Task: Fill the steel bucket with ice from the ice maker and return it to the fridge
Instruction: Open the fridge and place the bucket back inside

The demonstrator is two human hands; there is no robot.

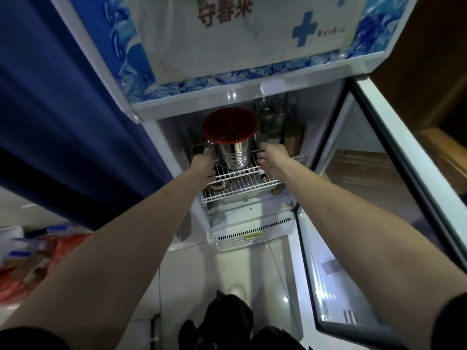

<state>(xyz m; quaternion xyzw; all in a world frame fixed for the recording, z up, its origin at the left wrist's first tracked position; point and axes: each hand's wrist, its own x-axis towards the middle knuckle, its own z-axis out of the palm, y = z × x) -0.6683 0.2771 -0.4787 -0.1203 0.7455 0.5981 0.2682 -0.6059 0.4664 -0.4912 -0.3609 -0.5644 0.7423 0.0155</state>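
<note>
The steel bucket (pixel 235 154) with a red lid (pixel 230 125) stands on the white wire shelf (pixel 242 188) inside the open fridge (pixel 161 137). My left hand (pixel 202 164) is at the bucket's left side, by the handle mount, and its fingers are hidden behind the hand and bucket. My right hand (pixel 271 156) is just right of the bucket with loosely curled fingers, a small gap showing between it and the steel wall.
Bottles (pixel 275 120) and a gold can (pixel 293 142) stand behind and right of the bucket. More bottles lie under the shelf. The glass door (pixel 366 198) hangs open to the right. A blue curtain (pixel 63 109) is on the left, with bags (pixel 38 253) on the floor.
</note>
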